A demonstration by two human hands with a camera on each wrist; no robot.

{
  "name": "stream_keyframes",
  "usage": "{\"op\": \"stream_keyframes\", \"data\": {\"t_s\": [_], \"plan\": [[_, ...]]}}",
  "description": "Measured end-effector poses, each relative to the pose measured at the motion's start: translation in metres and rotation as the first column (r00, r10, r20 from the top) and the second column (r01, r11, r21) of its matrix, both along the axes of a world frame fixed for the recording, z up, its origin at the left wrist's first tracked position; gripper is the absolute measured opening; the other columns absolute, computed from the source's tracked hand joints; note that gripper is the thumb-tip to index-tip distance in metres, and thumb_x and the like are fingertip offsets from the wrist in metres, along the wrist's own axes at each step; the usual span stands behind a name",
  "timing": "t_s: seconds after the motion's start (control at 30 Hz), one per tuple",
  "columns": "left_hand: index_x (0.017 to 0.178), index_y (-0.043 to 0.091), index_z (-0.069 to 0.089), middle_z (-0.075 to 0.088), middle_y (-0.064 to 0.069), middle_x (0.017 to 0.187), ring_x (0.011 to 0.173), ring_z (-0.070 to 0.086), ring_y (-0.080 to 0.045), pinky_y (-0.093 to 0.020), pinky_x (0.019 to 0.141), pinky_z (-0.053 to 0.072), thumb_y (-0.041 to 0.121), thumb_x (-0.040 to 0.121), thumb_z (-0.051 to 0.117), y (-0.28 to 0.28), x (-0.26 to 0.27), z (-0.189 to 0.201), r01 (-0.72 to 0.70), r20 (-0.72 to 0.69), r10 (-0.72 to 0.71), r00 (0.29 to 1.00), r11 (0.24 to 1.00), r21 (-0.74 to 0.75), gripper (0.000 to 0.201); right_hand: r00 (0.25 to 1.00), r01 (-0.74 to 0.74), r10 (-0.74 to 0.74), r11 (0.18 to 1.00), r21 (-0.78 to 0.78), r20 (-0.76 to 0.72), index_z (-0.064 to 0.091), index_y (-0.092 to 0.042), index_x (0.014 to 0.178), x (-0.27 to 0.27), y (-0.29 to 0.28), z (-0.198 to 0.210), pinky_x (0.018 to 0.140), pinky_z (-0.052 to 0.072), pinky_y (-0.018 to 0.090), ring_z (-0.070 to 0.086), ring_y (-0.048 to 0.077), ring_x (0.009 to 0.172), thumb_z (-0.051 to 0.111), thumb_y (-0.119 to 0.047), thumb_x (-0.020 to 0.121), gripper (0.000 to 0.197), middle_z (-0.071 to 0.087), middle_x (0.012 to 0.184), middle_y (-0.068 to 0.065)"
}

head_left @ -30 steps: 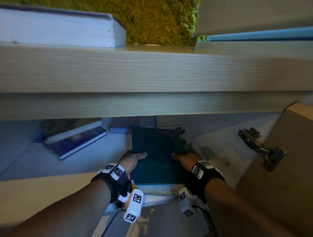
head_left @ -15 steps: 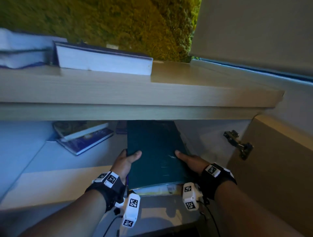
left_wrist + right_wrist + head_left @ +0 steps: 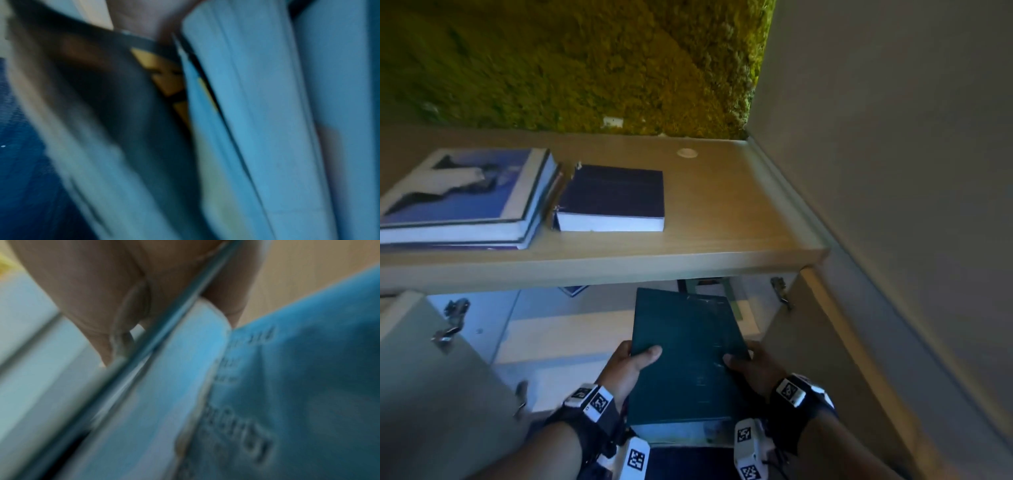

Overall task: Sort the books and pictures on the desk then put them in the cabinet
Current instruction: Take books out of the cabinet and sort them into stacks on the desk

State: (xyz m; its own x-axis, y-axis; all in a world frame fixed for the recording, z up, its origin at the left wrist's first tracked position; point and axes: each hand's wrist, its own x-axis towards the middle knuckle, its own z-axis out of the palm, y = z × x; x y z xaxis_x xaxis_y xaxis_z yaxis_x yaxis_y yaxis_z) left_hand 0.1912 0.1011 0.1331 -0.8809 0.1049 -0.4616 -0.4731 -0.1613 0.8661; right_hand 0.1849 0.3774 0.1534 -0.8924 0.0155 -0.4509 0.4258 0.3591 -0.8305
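Gripping a stack topped by a dark green hardcover book (image 3: 685,356), the left hand (image 3: 628,368) clasps its left edge with the thumb laid over the cover, and the right hand (image 3: 751,368) clasps its right edge the same way, thumb on top and fingers curled beneath. The stack is held in the air in front of the open cabinet (image 3: 571,329), below the front edge of the wooden surface (image 3: 715,219), with the book's far end pointing into the cabinet opening. Under the green cover the pale page edges of at least one more book (image 3: 681,433) show at the near end; the right wrist view, though blurred, shows a blue cover with lettering (image 3: 298,386) lower in the stack and fingers (image 3: 88,293) pressed against the edge. The left wrist view is too smeared to read beyond pale blue page blocks. On the surface above the cabinet, a thick dark blue book (image 3: 613,198) lies flat, and just left of it lies a short pile of large books topped by a blue and white photo cover (image 3: 465,192). Open cabinet doors with metal hinges (image 3: 450,320) stand at either side of the green book. Behind the surface rises a green moss wall (image 3: 571,61).
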Motion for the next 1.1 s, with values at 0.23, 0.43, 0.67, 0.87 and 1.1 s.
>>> {"op": "stream_keyframes", "data": {"t_s": [0.23,0.43,0.67,0.87,1.1], "plan": [[0.120,0.014,0.061,0.072,-0.019,0.113,0.100,0.071,-0.039,-0.060,0.092,0.054,0.046,0.065,0.088,0.026,0.069,0.110,0.028,0.001,-0.028,1.000,0.999,-0.025,0.070,0.997,0.073,-0.072,0.997,0.036,-0.024,0.049,-0.002,0.126,0.071,0.028,0.105,0.083,0.054,0.026,0.059,0.018,0.094,0.081,-0.019,0.083,0.056,0.059,0.119,0.017],[0.117,0.016,0.061,0.073,-0.014,0.109,0.101,0.070,-0.037,-0.060,0.095,0.051,0.046,0.060,0.088,0.044,0.055,0.193,-0.009,-0.105,0.005,0.994,0.999,-0.035,0.070,0.990,0.096,-0.099,0.995,-0.035,-0.097,0.061,-0.020,0.116,0.062,0.050,0.193,0.078,0.057,0.031,0.068,0.020,0.095,0.088,-0.029,0.074,0.050,0.068,0.117,0.009],[0.120,0.012,0.064,0.074,-0.014,0.109,0.100,0.070,-0.037,-0.055,0.093,0.055,0.036,0.075,0.084,0.049,-0.047,0.253,-0.031,-0.209,0.018,0.978,0.998,-0.059,0.055,0.973,0.101,-0.087,0.993,0.057,-0.216,0.060,-0.009,0.125,-0.027,0.045,0.259,0.074,0.059,0.033,0.071,0.027,0.093,0.079,-0.012,0.086,0.044,0.071,0.117,0.016],[0.118,0.011,0.066,0.072,-0.013,0.115,0.101,0.069,-0.035,-0.052,0.093,0.056,0.031,0.082,0.080,0.047,-0.151,0.271,-0.007,-0.177,-0.019,0.984,0.989,-0.147,0.043,0.978,0.123,-0.084,0.972,0.201,-0.192,0.056,-0.017,0.118,-0.124,0.029,0.275,0.101,0.052,0.049,0.066,0.037,0.111,0.077,-0.013,0.087,0.037,0.067,0.124,0.019],[0.134,0.016,0.060,0.064,-0.003,0.129,0.121,0.060,-0.029,-0.039,0.102,0.049,0.030,0.094,0.067,0.053,-0.237,0.265,0.123,-0.235,-0.243,0.941,0.894,-0.431,0.043,0.982,0.162,-0.112,0.916,0.368,-0.153,0.041,-0.009,0.149,-0.211,0.018,0.265,0.103,0.042,0.035,0.052,0.036,0.131,0.073,-0.012,0.091,0.066,0.051,0.148,0.019]]}}
